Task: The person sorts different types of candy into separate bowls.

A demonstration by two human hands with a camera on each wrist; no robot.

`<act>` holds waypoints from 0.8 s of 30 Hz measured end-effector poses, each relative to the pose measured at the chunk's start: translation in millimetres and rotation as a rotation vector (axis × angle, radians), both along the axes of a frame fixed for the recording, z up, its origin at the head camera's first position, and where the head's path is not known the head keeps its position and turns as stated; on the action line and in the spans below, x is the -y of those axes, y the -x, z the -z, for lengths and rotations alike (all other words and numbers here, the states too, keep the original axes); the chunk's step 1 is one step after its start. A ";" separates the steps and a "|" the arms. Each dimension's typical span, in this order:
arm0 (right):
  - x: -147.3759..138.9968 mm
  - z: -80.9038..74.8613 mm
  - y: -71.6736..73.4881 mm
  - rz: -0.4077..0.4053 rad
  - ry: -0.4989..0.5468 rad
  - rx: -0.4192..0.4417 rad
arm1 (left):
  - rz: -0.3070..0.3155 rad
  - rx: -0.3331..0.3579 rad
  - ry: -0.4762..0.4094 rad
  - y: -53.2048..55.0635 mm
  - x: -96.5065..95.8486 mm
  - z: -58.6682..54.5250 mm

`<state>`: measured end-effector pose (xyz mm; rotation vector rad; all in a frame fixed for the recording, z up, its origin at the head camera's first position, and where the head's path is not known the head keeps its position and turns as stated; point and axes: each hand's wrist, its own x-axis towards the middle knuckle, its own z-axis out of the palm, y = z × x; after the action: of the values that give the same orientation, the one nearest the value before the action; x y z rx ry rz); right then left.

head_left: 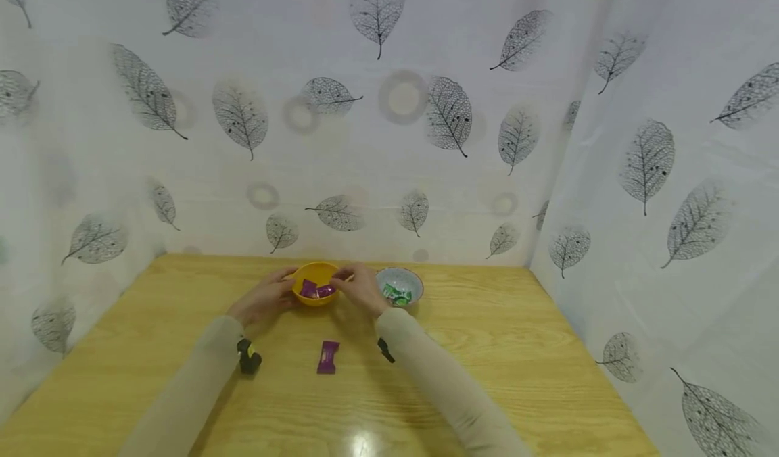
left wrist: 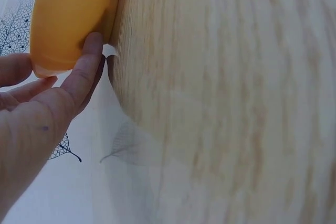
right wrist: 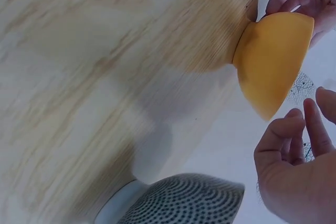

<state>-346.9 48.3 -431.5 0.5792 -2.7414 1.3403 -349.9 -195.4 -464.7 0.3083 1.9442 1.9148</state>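
Note:
A yellow bowl [head_left: 316, 268] with purple-wrapped candies [head_left: 316, 289] inside stands toward the back of the table. My left hand [head_left: 268, 297] holds it from the left, with the thumb by the rim and fingers [left wrist: 86, 66] against its lower outside. At the bowl's right rim is my right hand [head_left: 360, 286]; in the right wrist view its bent fingers [right wrist: 281, 135] are a little apart from the bowl, and nothing shows between them and the thumb. Another purple-wrapped candy [head_left: 328, 357] lies on the table, nearer than the bowl.
Just right of my right hand stands a patterned bowl [head_left: 415, 282] with green-wrapped candies [head_left: 397, 295]. Its dotted outside shows low in the right wrist view. The wood-grain table [head_left: 499, 369] meets leaf-printed white sheets [head_left: 402, 153] at the back and right.

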 end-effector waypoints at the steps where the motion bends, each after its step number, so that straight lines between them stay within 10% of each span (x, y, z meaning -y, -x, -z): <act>1: -1.5 1.1 0.0 -0.002 0.005 0.001 | 0.000 -0.001 0.001 -0.5 -0.2 -0.2; 9: -13.3 5.6 -3.6 -0.041 0.037 0.030 | -0.001 0.009 0.008 -1.0 -1.4 0.3; 24: -30.9 17.7 -19.0 -0.368 -0.119 0.104 | 0.017 0.000 -0.001 -0.6 -0.3 -1.5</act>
<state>-328.0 79.2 -449.3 1.0981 -2.9165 1.3042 -349.3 -195.1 -463.1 0.3237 1.9349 1.9054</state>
